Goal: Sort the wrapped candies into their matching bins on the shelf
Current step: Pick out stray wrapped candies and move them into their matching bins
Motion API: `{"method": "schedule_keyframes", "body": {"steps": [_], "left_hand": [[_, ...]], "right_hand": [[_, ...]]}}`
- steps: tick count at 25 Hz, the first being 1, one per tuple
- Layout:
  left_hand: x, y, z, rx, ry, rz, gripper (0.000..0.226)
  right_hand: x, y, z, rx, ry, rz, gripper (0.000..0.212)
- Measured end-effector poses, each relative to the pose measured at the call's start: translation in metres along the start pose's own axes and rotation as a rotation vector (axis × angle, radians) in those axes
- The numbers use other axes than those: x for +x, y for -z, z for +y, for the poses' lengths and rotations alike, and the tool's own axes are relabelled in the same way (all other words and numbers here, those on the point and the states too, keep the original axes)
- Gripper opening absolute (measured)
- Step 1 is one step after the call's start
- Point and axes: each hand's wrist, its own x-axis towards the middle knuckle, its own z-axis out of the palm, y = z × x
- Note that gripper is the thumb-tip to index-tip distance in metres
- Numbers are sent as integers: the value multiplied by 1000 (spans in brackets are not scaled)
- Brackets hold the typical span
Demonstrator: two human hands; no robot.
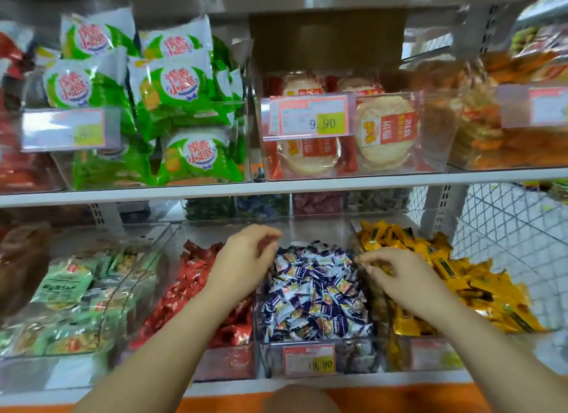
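Shop shelving [368, 379] fills the view, with clear bins on two levels. Nearest, at six o'clock, the middle bin [270, 362] carries a price tag [309, 360] and holds blue-and-white candies [316, 292]. Red candies [184, 289] fill the bin at eight o'clock, yellow candies [479, 289] the one at four o'clock.

The left hand [246, 259] hovers over the divider between red and blue-and-white, fingers curled. Blur hides whether it holds anything. The right hand [399, 277] is at the divider between blue-and-white and yellow, thumb and fingertips drawn close, perhaps on a yellow wrapper; that cannot be told. The hands are apart, with the blue-and-white heap between them.

The step would likely go best by lifting one stray at a time, checking its colour, and dropping it well past the divider so it cannot slide back.

Farther off, at twelve o'clock, green snack packets [184, 105] and rice crackers [384, 129] sit on the upper shelf [307, 186].
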Motion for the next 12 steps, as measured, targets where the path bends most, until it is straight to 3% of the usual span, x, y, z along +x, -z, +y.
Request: {"method": "schedule_keyframes", "body": {"steps": [5,12], "left_hand": [[30,-63,72,-130,-101,-147,20],[87,-156,153,-140,-204,-300,22]], "right_hand": [[-15,34,42,49,3,192,22],[-23,83,136,142,-163,423,18]]}}
